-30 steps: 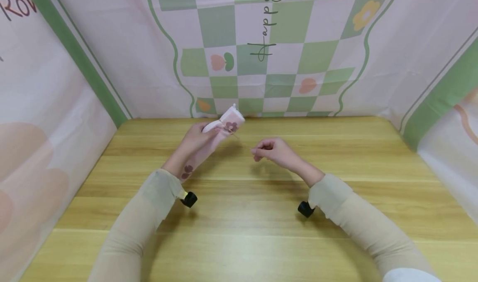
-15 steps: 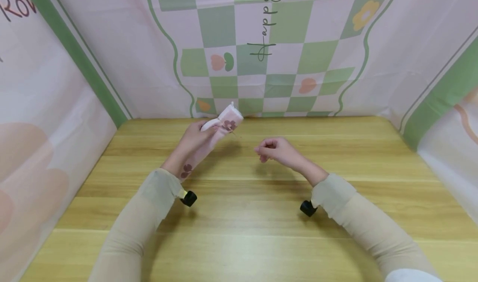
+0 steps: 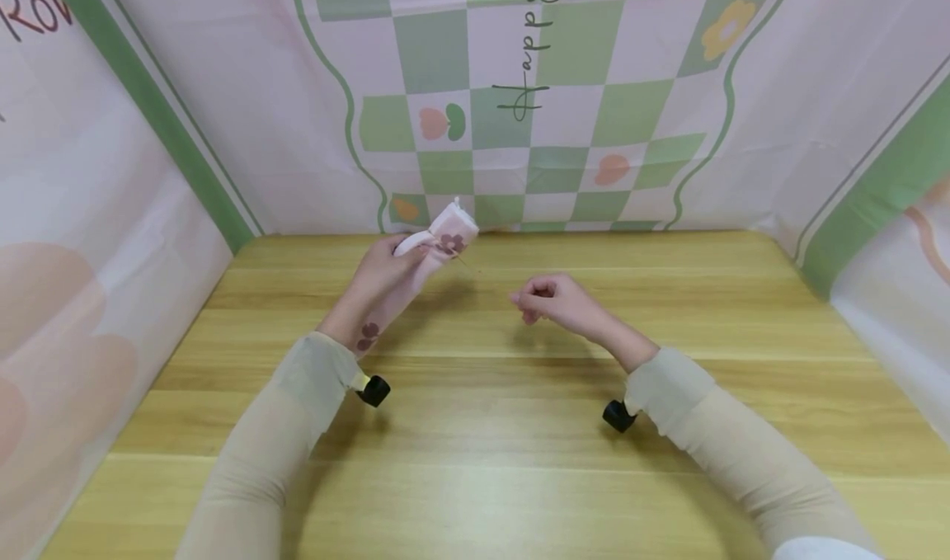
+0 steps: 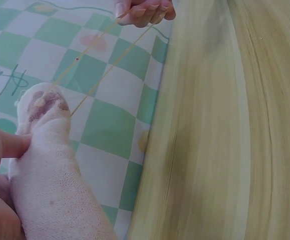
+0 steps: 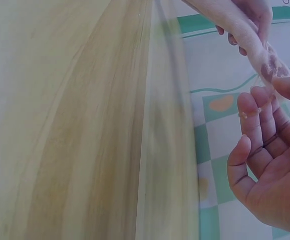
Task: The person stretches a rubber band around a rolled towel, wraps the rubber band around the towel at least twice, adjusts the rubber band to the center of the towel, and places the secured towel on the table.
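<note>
A checked backdrop (image 3: 567, 40) stands ahead of the fingers and a wooden tabletop (image 3: 475, 420) spreads below them, as I follow from a distance. Above the wood, a pink cloth (image 4: 54, 180), rolled long, is clamped in the fingers (image 4: 12, 145) of the left hand (image 3: 382, 273). Its long axis slants from behind those fingers to an end ahead and to their right. The left hand, on the cloth, is the nearer; the right hand (image 3: 560, 303) sits apart, to the right of that end. Its fingers are curled together on a thin band (image 4: 77, 59), whose two straight strands span leftward to the cloth, the relation I judge matters most. Whether it fully encircles the cloth, I cannot tell.
</note>
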{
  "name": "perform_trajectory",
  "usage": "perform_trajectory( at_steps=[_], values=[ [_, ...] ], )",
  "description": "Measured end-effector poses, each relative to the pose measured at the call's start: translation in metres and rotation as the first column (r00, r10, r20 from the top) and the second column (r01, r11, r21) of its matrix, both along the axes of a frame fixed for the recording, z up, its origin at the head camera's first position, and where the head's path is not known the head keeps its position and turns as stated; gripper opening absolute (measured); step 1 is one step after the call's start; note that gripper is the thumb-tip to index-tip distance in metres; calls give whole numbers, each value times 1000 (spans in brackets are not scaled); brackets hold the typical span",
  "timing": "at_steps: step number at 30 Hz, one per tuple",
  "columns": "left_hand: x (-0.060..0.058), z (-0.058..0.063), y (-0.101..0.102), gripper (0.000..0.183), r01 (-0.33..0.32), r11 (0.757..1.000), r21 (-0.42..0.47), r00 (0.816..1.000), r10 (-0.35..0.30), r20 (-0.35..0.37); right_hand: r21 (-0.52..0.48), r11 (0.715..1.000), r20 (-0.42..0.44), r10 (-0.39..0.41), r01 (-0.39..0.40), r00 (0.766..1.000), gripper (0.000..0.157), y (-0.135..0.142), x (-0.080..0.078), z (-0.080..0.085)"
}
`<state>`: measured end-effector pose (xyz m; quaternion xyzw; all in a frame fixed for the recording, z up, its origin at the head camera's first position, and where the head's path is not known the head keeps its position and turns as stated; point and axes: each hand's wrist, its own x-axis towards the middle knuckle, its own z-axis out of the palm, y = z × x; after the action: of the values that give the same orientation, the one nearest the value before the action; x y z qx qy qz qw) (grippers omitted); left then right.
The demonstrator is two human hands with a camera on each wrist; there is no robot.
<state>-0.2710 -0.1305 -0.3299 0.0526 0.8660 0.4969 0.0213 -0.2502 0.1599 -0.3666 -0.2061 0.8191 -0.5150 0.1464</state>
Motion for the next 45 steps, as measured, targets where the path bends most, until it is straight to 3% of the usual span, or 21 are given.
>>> perform_trajectory(
  at_steps=[12, 24, 30, 37, 45],
  values=[
    [-5, -2, -1, 49, -5, 1000, -12, 1000, 5, 10, -8, 1000, 16, -1, 1, 1000, 35, 9, 3, -5],
    [-5, 4, -4, 50, -23, 1000, 20, 1000, 23, 10, 48, 999, -7, -3, 3, 1000, 44, 18, 5, -5],
    [-4, 5, -5, 51, -40, 999, 26, 999, 39, 29, 38, 999, 6, 4, -4, 1000, 37, 20, 10, -1],
    [-3, 5, -6, 51, -35, 999, 27, 999, 35, 18, 41, 999, -15, 15, -14, 1000, 41, 25, 11, -8],
    [-2, 5, -2, 46, -19, 1000, 21, 1000, 19, -12, 91, 995, -4, 39, -38, 999, 43, 22, 14, -3]
  ],
)
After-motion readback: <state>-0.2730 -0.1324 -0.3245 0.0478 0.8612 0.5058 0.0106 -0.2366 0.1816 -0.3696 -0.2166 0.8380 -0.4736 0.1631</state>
